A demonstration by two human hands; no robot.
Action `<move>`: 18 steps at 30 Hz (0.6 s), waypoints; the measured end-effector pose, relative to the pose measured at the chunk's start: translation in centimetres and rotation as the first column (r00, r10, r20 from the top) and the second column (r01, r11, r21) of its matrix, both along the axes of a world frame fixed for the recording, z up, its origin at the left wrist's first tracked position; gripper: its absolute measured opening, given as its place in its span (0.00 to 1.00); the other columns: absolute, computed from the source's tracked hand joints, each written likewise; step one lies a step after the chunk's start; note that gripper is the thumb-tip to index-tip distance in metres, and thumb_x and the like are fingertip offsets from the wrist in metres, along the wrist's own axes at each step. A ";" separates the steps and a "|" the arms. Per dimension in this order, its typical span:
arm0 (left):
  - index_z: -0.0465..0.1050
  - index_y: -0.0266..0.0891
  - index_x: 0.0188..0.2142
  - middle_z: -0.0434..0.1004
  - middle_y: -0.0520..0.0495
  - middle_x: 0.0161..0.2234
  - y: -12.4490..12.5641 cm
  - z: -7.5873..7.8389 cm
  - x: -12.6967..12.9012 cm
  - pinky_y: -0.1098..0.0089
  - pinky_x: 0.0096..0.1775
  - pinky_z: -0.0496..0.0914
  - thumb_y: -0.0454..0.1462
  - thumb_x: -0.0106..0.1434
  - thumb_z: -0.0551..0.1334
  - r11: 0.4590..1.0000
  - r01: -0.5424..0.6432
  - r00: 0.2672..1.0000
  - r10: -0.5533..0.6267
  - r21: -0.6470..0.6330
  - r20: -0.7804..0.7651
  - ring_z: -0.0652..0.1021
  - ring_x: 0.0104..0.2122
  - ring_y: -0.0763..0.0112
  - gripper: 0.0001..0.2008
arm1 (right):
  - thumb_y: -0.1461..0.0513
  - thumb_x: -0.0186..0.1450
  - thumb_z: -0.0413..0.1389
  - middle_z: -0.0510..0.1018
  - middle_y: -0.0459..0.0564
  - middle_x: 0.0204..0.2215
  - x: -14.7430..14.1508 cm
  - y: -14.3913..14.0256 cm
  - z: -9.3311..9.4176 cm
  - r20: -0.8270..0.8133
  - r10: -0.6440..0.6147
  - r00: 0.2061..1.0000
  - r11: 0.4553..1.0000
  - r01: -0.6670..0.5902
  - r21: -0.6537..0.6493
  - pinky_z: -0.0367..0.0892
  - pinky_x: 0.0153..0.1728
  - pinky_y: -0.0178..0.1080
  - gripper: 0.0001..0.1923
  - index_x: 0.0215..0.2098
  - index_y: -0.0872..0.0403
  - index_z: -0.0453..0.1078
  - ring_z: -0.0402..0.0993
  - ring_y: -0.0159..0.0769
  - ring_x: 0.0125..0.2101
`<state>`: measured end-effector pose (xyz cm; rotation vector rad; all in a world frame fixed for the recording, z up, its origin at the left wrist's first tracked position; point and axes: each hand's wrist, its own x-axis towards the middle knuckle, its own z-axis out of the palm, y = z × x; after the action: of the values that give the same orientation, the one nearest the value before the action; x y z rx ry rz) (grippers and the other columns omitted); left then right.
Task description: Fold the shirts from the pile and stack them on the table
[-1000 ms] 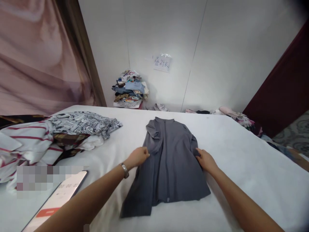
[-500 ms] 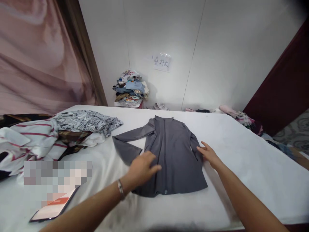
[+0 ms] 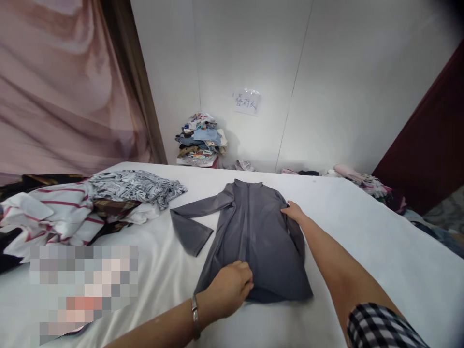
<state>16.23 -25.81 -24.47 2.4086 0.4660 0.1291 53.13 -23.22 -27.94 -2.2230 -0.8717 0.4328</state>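
Observation:
A dark grey zip-front jacket (image 3: 266, 241) lies front up on the white-covered table, collar away from me. Its left-side sleeve is bent out on the cloth; the right-side sleeve lies along the body. My left hand (image 3: 230, 286) is closed at the bottom hem near the zip, fingers curled down on the fabric; the fingertips are partly hidden. Up at the right-side sleeve, below the shoulder, my right hand (image 3: 294, 212) pinches the jacket's edge between thumb and fingers. A silver bracelet (image 3: 195, 316) circles my left wrist.
Crumpled clothes (image 3: 68, 208), striped and patterned, are heaped at the table's left. A pixelated patch covers a flat object at lower left. Folded garments (image 3: 203, 140) are stacked by the wall (image 3: 246, 48), below a paper sign (image 3: 247, 102). More clothes (image 3: 366, 181) lie beyond the right edge.
My right hand has moved up along the sleeve and closed on it. My left hand has shifted right and down to the hem, its fingers now curled. The view has tilted slightly.

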 end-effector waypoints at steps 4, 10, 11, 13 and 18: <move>0.73 0.45 0.29 0.76 0.49 0.28 2.2 3.0 -2.7 0.67 0.36 0.72 0.49 0.64 0.53 0.940 -0.257 0.940 0.297 -0.225 0.169 0.76 0.31 0.66 0.16 | 0.64 0.55 0.56 0.81 0.56 0.42 -1.0 -1.3 1.4 -0.138 0.005 0.990 1.000 -0.009 -0.027 0.71 0.39 0.38 0.29 0.56 0.59 0.69 0.79 0.44 0.40; 0.68 0.42 0.28 0.67 0.53 0.22 8.4 4.6 -11.1 0.74 0.26 0.66 0.55 0.62 0.55 0.750 -0.613 0.662 0.659 -0.249 0.356 0.68 0.24 0.71 0.21 | 0.58 0.55 0.64 0.81 0.50 0.37 -2.8 -8.2 3.3 -0.477 0.299 0.826 0.933 -0.357 -0.034 0.70 0.31 0.35 0.39 0.64 0.50 0.62 0.76 0.37 0.32; 0.69 0.42 0.27 0.66 0.53 0.22 8.7 4.1 -12.0 0.74 0.25 0.66 0.55 0.62 0.54 0.773 -0.599 0.721 0.634 -0.209 0.282 0.68 0.24 0.71 0.21 | 0.56 0.56 0.64 0.81 0.50 0.36 -2.8 -8.4 3.3 -0.456 0.321 0.830 0.919 -0.389 -0.059 0.70 0.29 0.35 0.40 0.65 0.50 0.60 0.76 0.37 0.32; 0.72 0.42 0.28 0.72 0.51 0.24 8.2 2.5 -12.8 0.72 0.28 0.70 0.54 0.65 0.52 0.853 -0.501 0.850 0.517 -0.145 0.104 0.72 0.26 0.68 0.21 | 0.53 0.58 0.63 0.80 0.54 0.38 -2.4 -7.1 3.2 -0.342 0.274 0.899 0.944 -0.320 -0.084 0.70 0.29 0.35 0.41 0.66 0.52 0.58 0.76 0.39 0.34; 0.75 0.57 0.50 0.78 0.49 0.53 3.5 -2.4 -11.3 0.58 0.51 0.75 0.53 0.58 0.61 0.899 -0.404 0.914 0.391 0.168 0.107 0.78 0.50 0.52 0.21 | 0.48 0.64 0.56 0.74 0.66 0.53 -0.7 1.0 2.0 -0.079 -0.003 0.997 0.976 -0.014 -0.216 0.72 0.37 0.40 0.39 0.67 0.60 0.56 0.78 0.44 0.42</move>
<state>4.97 -22.27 -26.84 2.4473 0.9492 0.4555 52.42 -22.21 -25.98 -2.3837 -0.8224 0.6405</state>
